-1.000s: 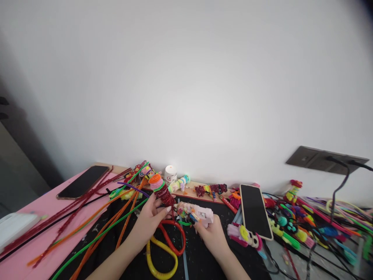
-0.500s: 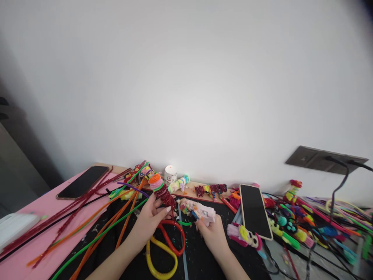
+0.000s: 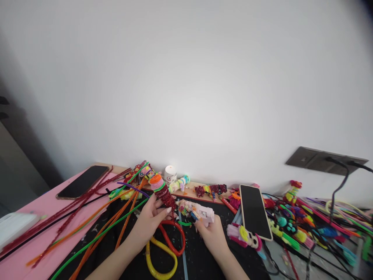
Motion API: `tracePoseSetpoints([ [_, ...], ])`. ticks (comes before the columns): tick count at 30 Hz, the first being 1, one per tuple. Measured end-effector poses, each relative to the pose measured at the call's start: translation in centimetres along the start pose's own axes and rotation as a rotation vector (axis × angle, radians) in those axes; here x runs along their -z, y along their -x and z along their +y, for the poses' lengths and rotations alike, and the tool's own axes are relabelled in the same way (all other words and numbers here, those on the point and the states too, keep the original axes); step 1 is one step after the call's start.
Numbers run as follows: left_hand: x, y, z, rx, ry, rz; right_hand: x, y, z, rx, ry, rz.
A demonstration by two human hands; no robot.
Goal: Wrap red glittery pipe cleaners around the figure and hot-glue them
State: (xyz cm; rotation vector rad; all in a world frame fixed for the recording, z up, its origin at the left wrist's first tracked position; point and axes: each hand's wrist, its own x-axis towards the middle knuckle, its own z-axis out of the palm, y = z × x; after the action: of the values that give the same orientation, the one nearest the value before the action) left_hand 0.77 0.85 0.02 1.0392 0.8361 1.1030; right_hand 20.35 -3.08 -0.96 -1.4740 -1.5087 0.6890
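Between the fingers of my left hand (image 3: pixel 150 219) is a pipe-cleaner figure (image 3: pixel 163 193), wound in glittery dark red with green, pink and orange bands at its upper end. My right hand (image 3: pixel 212 234) grips a pale pink hot glue gun (image 3: pixel 205 214), its nozzle end crusted with coloured scraps and pointing left at the lower end of the figure. A small gap seems to lie between nozzle and figure. Scissors with one red handle (image 3: pixel 180 249) and one yellow handle (image 3: pixel 149 264) lie below my left hand, their blades partly hidden by it.
Long orange pipe cleaners (image 3: pixel 100 233) and dark red ones (image 3: pixel 72 208) spread over the left side. A dark phone (image 3: pixel 83 182) lies at left, another phone (image 3: pixel 255 212) at right. A white paper cup (image 3: pixel 170 174) stands by the wall. A cord runs from the wall socket (image 3: pixel 316 159).
The glue gun has shifted very slightly left, toward the figure. My left hand and the figure look almost the same.
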Motion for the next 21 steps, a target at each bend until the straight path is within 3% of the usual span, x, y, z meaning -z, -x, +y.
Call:
tracePoseSetpoints([
  [9, 0.35, -0.30, -0.60, -0.036, -0.006, -0.017, 0.04, 0.24, -0.01, 0.021, -0.016, -0.051],
  [21, 0.09, -0.01, -0.06, 0.001, -0.008, 0.012, -0.13, 0.05, -0.09, -0.020, -0.019, 0.006],
])
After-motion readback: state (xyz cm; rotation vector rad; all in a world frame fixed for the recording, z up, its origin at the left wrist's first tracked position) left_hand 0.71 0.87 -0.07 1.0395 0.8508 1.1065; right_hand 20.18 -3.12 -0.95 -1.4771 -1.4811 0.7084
